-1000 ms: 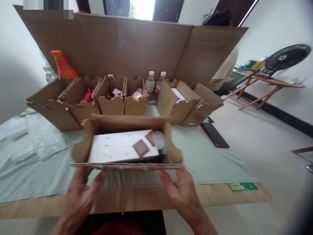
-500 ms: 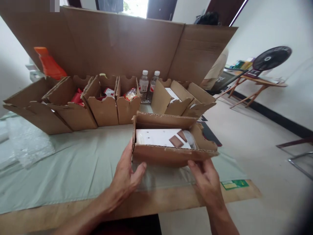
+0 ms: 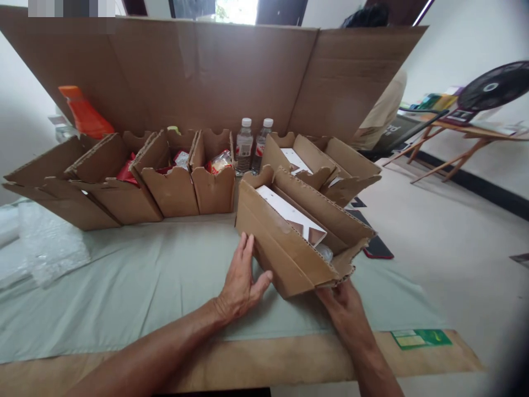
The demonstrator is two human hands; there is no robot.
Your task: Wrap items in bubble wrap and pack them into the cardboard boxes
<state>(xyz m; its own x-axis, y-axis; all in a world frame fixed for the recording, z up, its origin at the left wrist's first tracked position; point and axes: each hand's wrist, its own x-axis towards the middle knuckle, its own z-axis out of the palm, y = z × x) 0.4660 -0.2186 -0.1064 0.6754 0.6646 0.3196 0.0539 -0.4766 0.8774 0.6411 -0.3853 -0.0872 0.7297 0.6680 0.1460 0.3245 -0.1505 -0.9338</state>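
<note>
A cardboard bin (image 3: 281, 242) stands turned at an angle in front of me, its notched low end pointing to the near right. Inside it lie a white box with brown patches (image 3: 289, 212) and a clear plastic item (image 3: 324, 252), partly hidden by the wall. My left hand (image 3: 243, 281) is open, fingertips flat against the bin's near side wall, thumb apart. At the bin's lower right corner, my right hand (image 3: 343, 309) grips it from beneath; its fingertips are hidden behind the cardboard.
Several similar bins (image 3: 165, 193) line the back of the cloth-covered table (image 3: 165, 264), some holding red packets. Two bottles (image 3: 245, 146) stand mid-row, with more bins (image 3: 347, 176) right of them. A tall cardboard panel (image 3: 206, 71) rises behind. Plastic wrap (image 3: 53, 240) lies left.
The bin has swung from lying crosswise to pointing toward the near right. My left hand has shifted from its left end to its side wall; my right hand stays at the right end.
</note>
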